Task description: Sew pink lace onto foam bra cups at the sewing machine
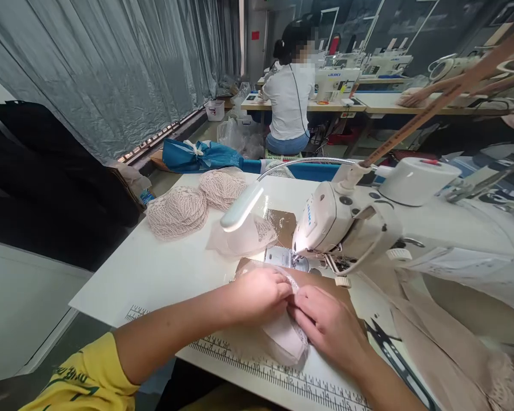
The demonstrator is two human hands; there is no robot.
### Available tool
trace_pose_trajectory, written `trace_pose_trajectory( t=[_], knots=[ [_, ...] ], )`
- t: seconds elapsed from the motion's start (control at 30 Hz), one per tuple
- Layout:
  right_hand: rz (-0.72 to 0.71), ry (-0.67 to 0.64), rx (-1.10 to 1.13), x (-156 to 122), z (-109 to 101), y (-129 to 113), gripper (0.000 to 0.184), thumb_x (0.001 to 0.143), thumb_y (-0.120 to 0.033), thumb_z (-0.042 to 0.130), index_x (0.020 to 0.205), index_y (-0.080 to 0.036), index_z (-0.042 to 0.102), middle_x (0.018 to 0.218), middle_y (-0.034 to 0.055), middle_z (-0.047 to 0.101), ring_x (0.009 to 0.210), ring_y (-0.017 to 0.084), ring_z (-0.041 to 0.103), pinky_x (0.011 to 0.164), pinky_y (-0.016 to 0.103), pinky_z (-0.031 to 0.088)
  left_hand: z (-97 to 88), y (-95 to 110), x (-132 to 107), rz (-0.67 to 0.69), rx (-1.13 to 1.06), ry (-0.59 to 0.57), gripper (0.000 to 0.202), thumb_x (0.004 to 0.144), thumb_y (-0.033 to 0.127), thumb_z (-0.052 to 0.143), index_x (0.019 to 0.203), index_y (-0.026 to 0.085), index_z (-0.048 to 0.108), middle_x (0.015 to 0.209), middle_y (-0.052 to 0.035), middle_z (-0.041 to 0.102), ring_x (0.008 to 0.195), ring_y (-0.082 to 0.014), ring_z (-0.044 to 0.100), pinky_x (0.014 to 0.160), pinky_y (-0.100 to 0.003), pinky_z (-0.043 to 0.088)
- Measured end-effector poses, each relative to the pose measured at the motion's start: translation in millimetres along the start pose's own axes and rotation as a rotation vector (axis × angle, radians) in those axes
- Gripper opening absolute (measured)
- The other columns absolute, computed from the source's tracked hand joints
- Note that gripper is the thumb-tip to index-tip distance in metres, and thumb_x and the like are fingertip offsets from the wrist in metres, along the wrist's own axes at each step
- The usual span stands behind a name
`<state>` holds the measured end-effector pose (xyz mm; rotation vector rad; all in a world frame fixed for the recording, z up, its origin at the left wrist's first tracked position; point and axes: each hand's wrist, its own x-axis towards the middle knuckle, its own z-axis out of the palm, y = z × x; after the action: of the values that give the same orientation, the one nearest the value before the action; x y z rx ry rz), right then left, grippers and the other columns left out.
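Lace pieces (177, 214) lie piled on our sewing table (154, 274); our left hand (263, 294) pinches a lace-edged fabric piece (285, 339) together with our right hand (325, 317), just before the Juki sewing machine (325, 220), black snips (386, 346) lying beside our right forearm.

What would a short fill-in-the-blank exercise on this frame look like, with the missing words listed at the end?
1. The left hand and the right hand hold a pale, lace-edged piece in front of the sewing ____.
2. Blue lettering on the nearest white machine head reads ____.
3. The wearer's visible sleeve is coloured ____.
4. On the white table, left of the lamp, the lace stacks number ____.

Missing words: machine; JUKI; yellow; two.
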<state>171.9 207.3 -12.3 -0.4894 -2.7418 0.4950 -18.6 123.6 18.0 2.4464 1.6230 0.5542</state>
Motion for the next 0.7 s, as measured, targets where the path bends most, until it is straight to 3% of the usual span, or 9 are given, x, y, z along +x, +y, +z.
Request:
trace_pose_trajectory(
  t=[0.07,0.17,0.43,0.7],
  knots=[
    [0.014,0.025,-0.010,-1.0,0.2,1.9,0.022,0.092,-0.023,0.045,0.092,-0.022,0.067,0.085,0.0044,0.065,0.077,0.017,0.060,0.068,0.029,0.047,13.8,0.0,-2.3,0.005,0.044,0.006,0.023,0.092,0.021,0.046,0.102,0.012,0.064,0.114,-0.0122,0.065,0.108,-0.0237,0.059,0.096,-0.037,0.047],
    [0.064,0.037,-0.044,-1.4,0.5,3.9,0.020,0.092,-0.024,0.046,0.096,-0.023,0.065,0.088,0.0033,0.066,0.077,0.018,0.061,0.069,0.031,0.049,21.0,-3.2,-4.8,-0.057,0.101,-0.004,0.027,0.091,0.024,0.047,0.109,0.010,0.061,0.124,-0.0143,0.060,0.117,-0.0285,0.053,0.100,-0.042,0.045],
    [0.055,0.063,-0.243,3.9,3.0,3.9,0.031,0.093,-0.022,0.040,0.114,-0.016,0.063,0.090,0.0056,0.066,0.065,0.018,0.062,0.059,0.032,0.051,8.6,-9.2,-0.1,-0.102,0.133,-0.102,0.047,0.088,0.035,0.050,0.126,0.008,0.050,0.136,-0.0160,0.052,0.122,-0.0306,0.048,0.097,-0.043,0.044],
    [0.067,0.084,-0.327,8.6,5.4,5.1,0.036,0.089,-0.019,0.041,0.116,-0.014,0.064,0.091,0.0075,0.070,0.071,0.020,0.066,0.058,0.032,0.053,5.2,-17.6,5.4,-0.082,0.139,-0.160,0.058,0.090,0.044,0.044,0.136,0.010,0.045,0.142,-0.0126,0.047,0.121,-0.0291,0.047,0.097,-0.042,0.040]
  ],
)
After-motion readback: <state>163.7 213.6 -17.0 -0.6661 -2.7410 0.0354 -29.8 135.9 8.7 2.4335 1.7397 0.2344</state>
